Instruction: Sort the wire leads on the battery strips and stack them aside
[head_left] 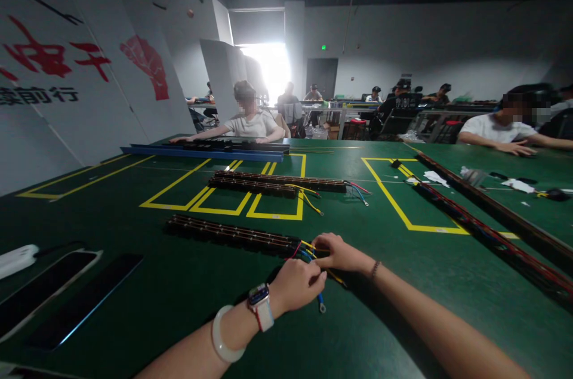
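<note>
Wires (320, 299), hands (293, 284) close together, fingers (319, 281) curled

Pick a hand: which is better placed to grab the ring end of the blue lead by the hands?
Probably the left hand: it is nearer the ring end. The right hand is farther off, near the end of the dark pack. Their grips are partly hidden.

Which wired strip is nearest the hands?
The strip just in front of the middle yellow rectangles: left hand and right hand are at its wires; the others lie farther off.
</note>
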